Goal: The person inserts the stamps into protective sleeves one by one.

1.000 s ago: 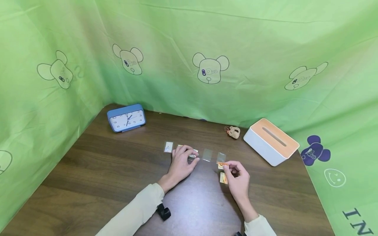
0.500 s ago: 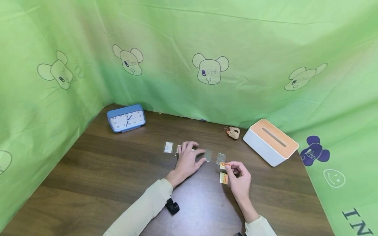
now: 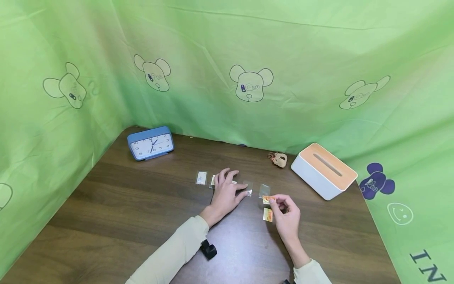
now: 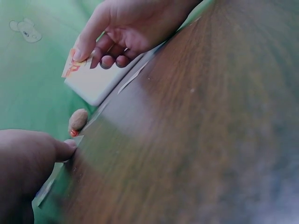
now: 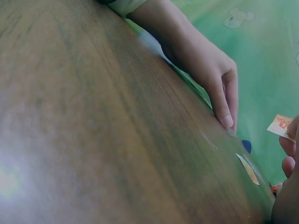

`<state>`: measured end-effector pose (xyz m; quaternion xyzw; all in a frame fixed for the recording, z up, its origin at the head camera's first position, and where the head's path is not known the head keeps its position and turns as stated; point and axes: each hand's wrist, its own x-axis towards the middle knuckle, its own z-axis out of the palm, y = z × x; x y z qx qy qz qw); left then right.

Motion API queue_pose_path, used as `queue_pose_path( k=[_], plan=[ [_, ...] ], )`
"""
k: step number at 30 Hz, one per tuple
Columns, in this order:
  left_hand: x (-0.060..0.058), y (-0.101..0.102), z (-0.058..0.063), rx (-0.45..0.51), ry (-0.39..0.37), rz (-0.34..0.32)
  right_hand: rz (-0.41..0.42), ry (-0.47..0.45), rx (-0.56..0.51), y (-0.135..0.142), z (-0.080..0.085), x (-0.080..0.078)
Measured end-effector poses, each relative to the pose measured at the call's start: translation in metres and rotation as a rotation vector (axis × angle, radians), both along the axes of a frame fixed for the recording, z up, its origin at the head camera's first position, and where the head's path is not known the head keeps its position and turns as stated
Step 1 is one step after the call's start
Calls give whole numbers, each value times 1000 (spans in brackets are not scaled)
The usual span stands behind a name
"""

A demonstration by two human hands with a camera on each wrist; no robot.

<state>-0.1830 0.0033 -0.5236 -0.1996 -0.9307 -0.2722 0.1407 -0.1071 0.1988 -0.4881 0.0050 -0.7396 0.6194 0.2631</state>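
Note:
My left hand (image 3: pixel 225 197) reaches over a row of small clear plastic sleeves, pinching the edge of one clear sleeve (image 3: pixel 250 188) between thumb and finger. Its other fingers spread over neighbouring sleeves and partly hide them. The pinched corner also shows at the thumb (image 4: pixel 69 148) in the left wrist view. Between thumb and fingers, my right hand (image 3: pixel 287 217) holds a small orange-and-yellow card (image 3: pixel 267 200) above the table. A similar card (image 3: pixel 268 215) lies just below it. Another clear sleeve (image 3: pixel 264 190) lies flat beyond the held card.
At the row's left end is a sleeve with a white card (image 3: pixel 201 178) inside. A blue alarm clock (image 3: pixel 151 144) stands at the back left. Toward the back right are a small beige trinket (image 3: pixel 280 159) and a white tissue box (image 3: pixel 312 179) with an orange top. Green printed cloth (image 3: pixel 198 110) surrounds the table.
My left hand has shifted right along the row, and its thumb and finger now pinch a clear sleeve further right, its edge slightly lifted. My right hand keeps its card nearly still.

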Motion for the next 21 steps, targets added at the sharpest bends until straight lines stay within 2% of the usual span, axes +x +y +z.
queue_pose_path(
  k=[7, 10, 14, 21],
  plan=[
    [5, -4, 1, 66, 11, -9, -18, -22, 1, 11, -30, -12],
    [9, -8, 2, 124, 12, -17, -12, -20, 7, 14, -35, -14],
    [15, -16, 2, 199, 30, -25, -8, -17, 6, 14, -35, -14],
    [24, -32, 2, 331, 29, -57, -5, -16, 0, 4, -19, -8]
  ],
)
